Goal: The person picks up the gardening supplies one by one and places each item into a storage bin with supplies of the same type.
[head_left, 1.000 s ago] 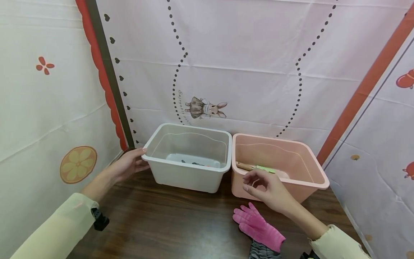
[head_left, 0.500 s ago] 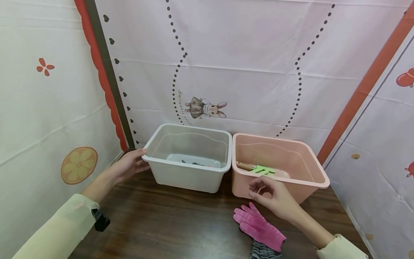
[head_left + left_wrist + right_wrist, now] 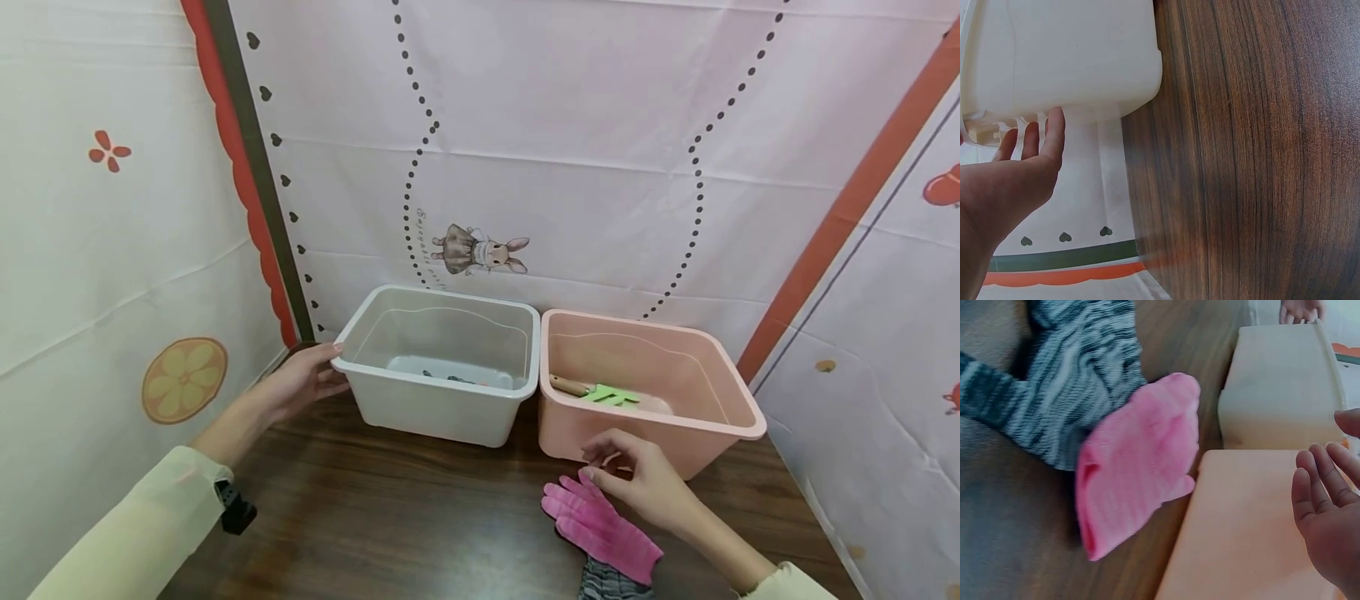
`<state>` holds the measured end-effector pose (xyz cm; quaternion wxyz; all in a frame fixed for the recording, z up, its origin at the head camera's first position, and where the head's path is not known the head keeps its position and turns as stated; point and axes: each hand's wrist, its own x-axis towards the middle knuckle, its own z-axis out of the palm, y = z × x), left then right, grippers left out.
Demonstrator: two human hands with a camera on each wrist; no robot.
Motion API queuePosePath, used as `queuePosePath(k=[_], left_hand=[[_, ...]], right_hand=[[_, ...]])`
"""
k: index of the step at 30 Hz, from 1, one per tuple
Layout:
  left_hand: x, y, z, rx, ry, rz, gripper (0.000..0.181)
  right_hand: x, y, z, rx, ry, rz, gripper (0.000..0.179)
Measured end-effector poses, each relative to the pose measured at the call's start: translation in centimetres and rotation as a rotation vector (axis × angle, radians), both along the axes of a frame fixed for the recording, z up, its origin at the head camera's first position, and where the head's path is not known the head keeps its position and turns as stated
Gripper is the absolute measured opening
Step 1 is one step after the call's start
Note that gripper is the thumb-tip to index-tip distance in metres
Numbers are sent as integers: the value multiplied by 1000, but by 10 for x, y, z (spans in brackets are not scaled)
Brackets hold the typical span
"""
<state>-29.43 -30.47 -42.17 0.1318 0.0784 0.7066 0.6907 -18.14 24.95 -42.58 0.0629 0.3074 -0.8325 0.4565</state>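
Two tubs stand side by side on a dark wood-grain table [image 3: 375, 517]. The person's left hand [image 3: 303, 382] grips the left end of the white tub [image 3: 435, 412], thumb over the rim. The right hand [image 3: 633, 475] is before the pink tub [image 3: 573, 432], its grip loosely curled and holding nothing. Near it on the table lies a pink glove [image 3: 603, 529]. Only the head view looks inside: a green tool [image 3: 611, 395] with a wooden handle lies in the pink tub, and small dark items [image 3: 460, 380] (too small to name) in the white one. The left wrist view adds fingers tucked below the rim; the right wrist view shows more of the grey striped knit [image 3: 1079, 381] beside the glove, and the right fingers apart from both. The tubs' far edges sit near a printed cloth [image 3: 562, 167]. Room opens on the wood between the left sleeve [image 3: 142, 517] and the glove; beyond the white tub's left end it narrows.
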Motion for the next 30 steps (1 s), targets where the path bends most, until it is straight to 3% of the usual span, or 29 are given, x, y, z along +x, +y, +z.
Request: queuePosePath(k=[15,30], left_hand=[[0,1,1,7,-8,7,67],[2,1,4,-9,-11,-3,68]], right_hand=[[2,11,-36,17,-116,1,20],[3,25,-52,80,-113,-19,24]])
